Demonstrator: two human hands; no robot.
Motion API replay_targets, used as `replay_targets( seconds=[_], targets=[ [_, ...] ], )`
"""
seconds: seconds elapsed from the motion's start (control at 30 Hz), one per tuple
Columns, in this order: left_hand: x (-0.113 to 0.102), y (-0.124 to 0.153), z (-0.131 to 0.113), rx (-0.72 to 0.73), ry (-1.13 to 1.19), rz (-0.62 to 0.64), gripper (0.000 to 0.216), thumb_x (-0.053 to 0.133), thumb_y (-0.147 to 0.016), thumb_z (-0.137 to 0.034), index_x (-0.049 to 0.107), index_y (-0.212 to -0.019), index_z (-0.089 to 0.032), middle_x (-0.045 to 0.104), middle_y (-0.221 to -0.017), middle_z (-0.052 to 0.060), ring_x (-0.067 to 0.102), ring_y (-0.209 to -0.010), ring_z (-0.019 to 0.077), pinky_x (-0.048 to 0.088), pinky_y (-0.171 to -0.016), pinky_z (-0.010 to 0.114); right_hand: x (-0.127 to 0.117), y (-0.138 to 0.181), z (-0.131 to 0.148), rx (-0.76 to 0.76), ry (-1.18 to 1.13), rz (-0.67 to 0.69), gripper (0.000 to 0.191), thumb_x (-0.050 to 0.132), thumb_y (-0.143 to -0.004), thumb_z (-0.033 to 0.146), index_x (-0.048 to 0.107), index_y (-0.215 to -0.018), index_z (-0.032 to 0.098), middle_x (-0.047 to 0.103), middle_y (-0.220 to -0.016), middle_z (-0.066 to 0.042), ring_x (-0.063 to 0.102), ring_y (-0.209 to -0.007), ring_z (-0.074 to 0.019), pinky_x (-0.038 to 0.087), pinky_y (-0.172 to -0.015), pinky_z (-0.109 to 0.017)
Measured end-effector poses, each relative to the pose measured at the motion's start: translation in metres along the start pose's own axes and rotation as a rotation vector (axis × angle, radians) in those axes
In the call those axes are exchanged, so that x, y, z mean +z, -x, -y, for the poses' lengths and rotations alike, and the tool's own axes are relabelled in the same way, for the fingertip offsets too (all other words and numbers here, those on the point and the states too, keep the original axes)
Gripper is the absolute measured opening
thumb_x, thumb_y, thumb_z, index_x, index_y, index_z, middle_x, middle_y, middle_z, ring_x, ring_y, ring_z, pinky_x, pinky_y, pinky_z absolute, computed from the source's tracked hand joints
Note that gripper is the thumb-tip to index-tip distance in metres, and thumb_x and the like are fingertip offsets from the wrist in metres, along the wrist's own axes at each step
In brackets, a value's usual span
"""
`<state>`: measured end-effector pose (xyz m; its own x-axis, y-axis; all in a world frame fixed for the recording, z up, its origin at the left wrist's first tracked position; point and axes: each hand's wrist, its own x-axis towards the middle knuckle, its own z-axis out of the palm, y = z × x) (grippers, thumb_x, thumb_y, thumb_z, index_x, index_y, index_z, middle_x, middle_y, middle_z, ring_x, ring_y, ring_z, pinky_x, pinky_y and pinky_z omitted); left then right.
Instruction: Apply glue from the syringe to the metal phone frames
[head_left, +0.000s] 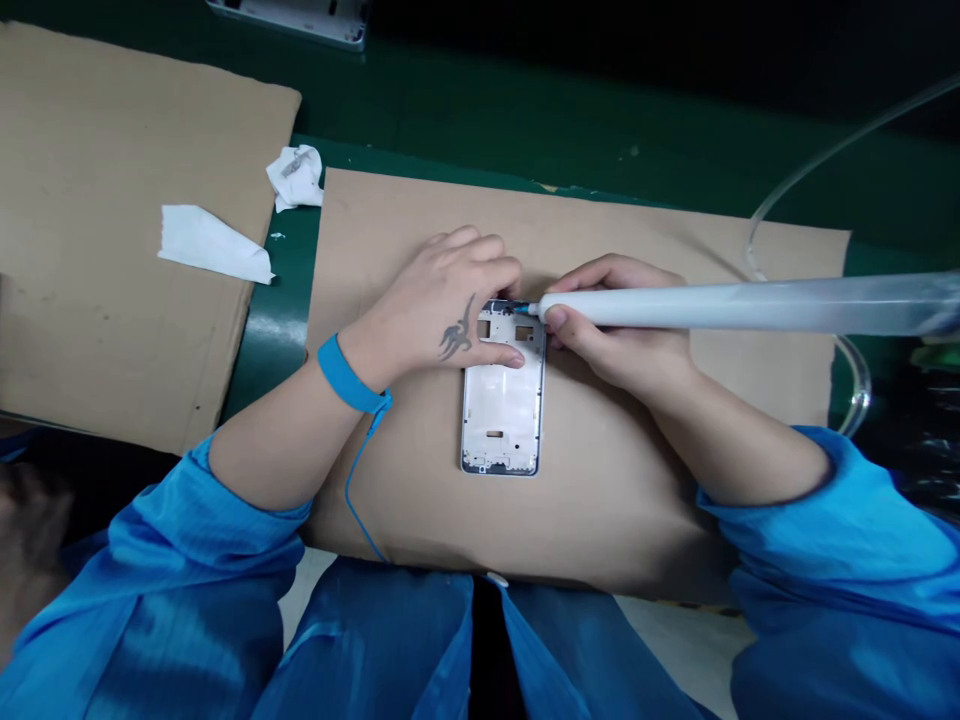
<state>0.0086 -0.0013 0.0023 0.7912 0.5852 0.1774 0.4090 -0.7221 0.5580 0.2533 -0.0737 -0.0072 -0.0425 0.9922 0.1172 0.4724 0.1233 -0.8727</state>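
The person's left hand lies across the upper part of a white-and-silver phone mid-frame, which sits flat near the middle of the picture. Its fingers curl over the top edge, and its thumb rests along the face of the frame, pinning it to a cardboard sheet. The right hand comes in from the right, its fingers closed around a long, translucent dispensing syringe. The syringe lies nearly level, and its blue tip meets the frame's upper edge, just beside the left fingers. The fingers hide that top corner, so the exact contact point and anything coming from the tip can't be made out.

A blue wrist strap circles the left wrist, and its coiled cord trails down across the cardboard. Blue sleeves fill the bottom corners. At the upper left, a second cardboard sheet carries a strip of white paper, with crumpled tissue at its edge. A clear tube curves along the right, and a metal object is cut off by the top edge. The dark patch at the far lower left is too blurred to identify.
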Motion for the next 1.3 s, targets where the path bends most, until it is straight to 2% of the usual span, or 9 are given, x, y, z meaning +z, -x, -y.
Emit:
replay_targets(
  seconds=[0.1,0.23,0.37,0.57,0.73,1.0,1.13,1.3],
  targets=[
    [0.0014,-0.0009,0.0025,0.001,0.004,0.001,0.088,0.056,-0.089,-0.106,0.073,-0.108,-0.022,0.073,-0.108,0.014,0.067,-0.109,0.0390,0.049,-0.093,0.052,0.0007,0.0000,0.0002,0.004,-0.006,-0.005,0.041,0.093,-0.087,0.066,0.077,-0.093,0.029,0.083,-0.090,-0.005,0.079,-0.075,-0.0261,0.067,-0.063,-0.040],
    [0.0019,-0.0023,0.0043,-0.010,0.012,0.038,0.088,0.060,-0.083,-0.108,0.073,-0.107,-0.024,0.073,-0.108,0.015,0.064,-0.105,0.0373,0.050,-0.092,0.055,0.0019,-0.0001,-0.0007,0.006,-0.025,-0.021,0.042,0.094,-0.085,0.066,0.077,-0.094,0.029,0.084,-0.091,-0.006,0.080,-0.077,-0.0268,0.067,-0.065,-0.042],
    [0.0014,-0.0015,0.0027,-0.005,0.018,0.006,0.085,0.056,-0.090,-0.105,0.073,-0.108,-0.024,0.073,-0.110,0.015,0.065,-0.108,0.0385,0.050,-0.094,0.056,0.0024,-0.0002,-0.0020,0.004,-0.020,-0.030,0.045,0.094,-0.085,0.069,0.077,-0.095,0.028,0.084,-0.092,-0.006,0.081,-0.079,-0.0277,0.068,-0.067,-0.042],
    [0.0009,-0.0011,0.0020,-0.011,0.012,0.025,0.080,0.062,-0.091,-0.100,0.073,-0.110,-0.023,0.073,-0.111,0.015,0.066,-0.113,0.0415,0.050,-0.095,0.056,0.0019,-0.0006,-0.0009,0.008,-0.004,-0.028,0.045,0.093,-0.086,0.069,0.077,-0.096,0.028,0.084,-0.092,-0.007,0.082,-0.082,-0.0285,0.070,-0.070,-0.043],
    [-0.0004,-0.0009,0.0005,-0.017,0.021,0.021,0.083,0.061,-0.089,-0.103,0.073,-0.108,-0.023,0.072,-0.109,0.015,0.066,-0.112,0.0410,0.050,-0.095,0.055,0.0024,-0.0012,-0.0009,0.005,-0.008,-0.033,0.046,0.093,-0.086,0.070,0.078,-0.096,0.028,0.084,-0.092,-0.007,0.082,-0.083,-0.0289,0.070,-0.072,-0.044],
    [0.0026,-0.0012,0.0036,0.017,-0.015,0.006,0.080,0.065,-0.088,-0.101,0.072,-0.107,-0.024,0.073,-0.108,0.014,0.065,-0.106,0.0378,0.051,-0.092,0.055,0.0010,-0.0012,-0.0009,-0.016,0.002,-0.004,0.037,0.092,-0.088,0.064,0.080,-0.097,0.030,0.086,-0.095,-0.006,0.083,-0.083,-0.0281,0.068,-0.073,-0.043],
    [0.0017,-0.0011,0.0021,0.016,-0.027,0.005,0.084,0.061,-0.089,-0.103,0.073,-0.106,-0.022,0.073,-0.107,0.014,0.064,-0.105,0.0366,0.051,-0.091,0.054,0.0014,-0.0014,-0.0005,-0.043,0.037,0.003,0.035,0.092,-0.090,0.061,0.081,-0.099,0.029,0.087,-0.097,-0.005,0.082,-0.080,-0.0256,0.067,-0.073,-0.041],
    [-0.0026,0.0003,-0.0036,-0.025,-0.052,0.033,0.074,0.078,-0.088,-0.091,0.073,-0.109,-0.021,0.073,-0.110,0.010,0.067,-0.111,0.0350,0.050,-0.097,0.046,0.0035,-0.0024,-0.0027,-0.081,0.018,-0.011,0.038,0.092,-0.089,0.060,0.081,-0.100,0.026,0.086,-0.093,-0.004,0.080,-0.077,-0.0225,0.065,-0.070,-0.036]
  ],
)
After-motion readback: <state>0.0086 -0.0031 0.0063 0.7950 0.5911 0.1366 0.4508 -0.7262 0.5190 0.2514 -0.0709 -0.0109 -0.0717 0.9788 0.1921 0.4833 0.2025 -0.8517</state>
